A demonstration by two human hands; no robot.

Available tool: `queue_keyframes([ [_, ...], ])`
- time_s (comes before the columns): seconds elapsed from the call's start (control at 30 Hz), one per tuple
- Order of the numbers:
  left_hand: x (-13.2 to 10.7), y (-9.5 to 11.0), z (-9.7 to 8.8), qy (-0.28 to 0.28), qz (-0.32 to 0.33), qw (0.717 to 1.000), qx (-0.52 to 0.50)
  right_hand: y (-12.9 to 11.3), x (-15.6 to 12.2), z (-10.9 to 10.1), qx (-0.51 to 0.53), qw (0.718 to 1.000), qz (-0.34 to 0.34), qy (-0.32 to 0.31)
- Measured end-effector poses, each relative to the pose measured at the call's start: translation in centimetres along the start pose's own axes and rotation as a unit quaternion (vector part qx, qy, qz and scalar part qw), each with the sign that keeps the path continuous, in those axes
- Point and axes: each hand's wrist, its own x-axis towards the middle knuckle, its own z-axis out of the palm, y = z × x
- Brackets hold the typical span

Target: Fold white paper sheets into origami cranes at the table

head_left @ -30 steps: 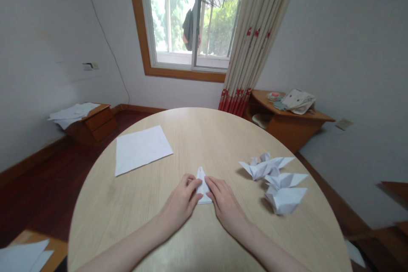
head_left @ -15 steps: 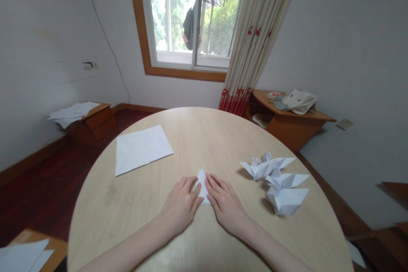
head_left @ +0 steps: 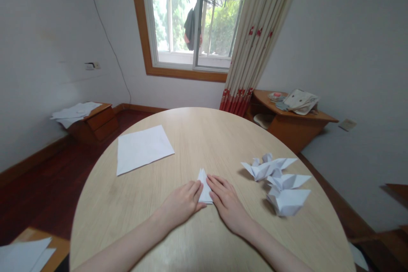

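Observation:
A small folded white paper piece lies on the round wooden table in front of me. My left hand lies flat on the table, its outstretched fingers pressing the paper's left edge. My right hand rests flat too, fingers extended onto the paper's right side. Only the pointed top and middle of the piece show between the two hands.
A flat white sheet lies at the table's far left. Three folded paper shapes sit at the right. A low cabinet with papers stands left, a wooden side table by the curtain right. More paper is at bottom left.
My left fingers have slid down and flattened against the paper's left edge; the right hand has barely moved. The view has shifted slightly.

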Motion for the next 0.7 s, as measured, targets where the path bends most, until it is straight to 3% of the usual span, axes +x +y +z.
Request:
queue_keyframes([
  [0.13, -0.1, -0.1, 0.4, 0.040, 0.011, 0.999, 0.018, 0.0, -0.1, 0.0, 0.039, 0.997, 0.018, 0.060],
  [0.27, -0.1, 0.0, 0.2, 0.054, 0.012, 0.998, 0.020, -0.4, -0.2, 0.0, 0.004, 0.992, 0.045, 0.114],
  [0.43, -0.1, 0.0, 0.1, 0.064, 0.003, 0.998, -0.006, -0.9, 0.0, -0.4, -0.026, 0.997, 0.042, 0.060],
  [0.6, 0.0, 0.0, 0.3, 0.066, -0.017, 0.996, -0.055, -0.9, 0.1, -1.1, 0.070, 0.995, 0.054, 0.048],
  [0.7, 0.1, 0.0, -0.2, 0.073, -0.058, 0.984, -0.153, -0.8, 0.2, -1.2, 0.110, 0.991, 0.054, 0.059],
])
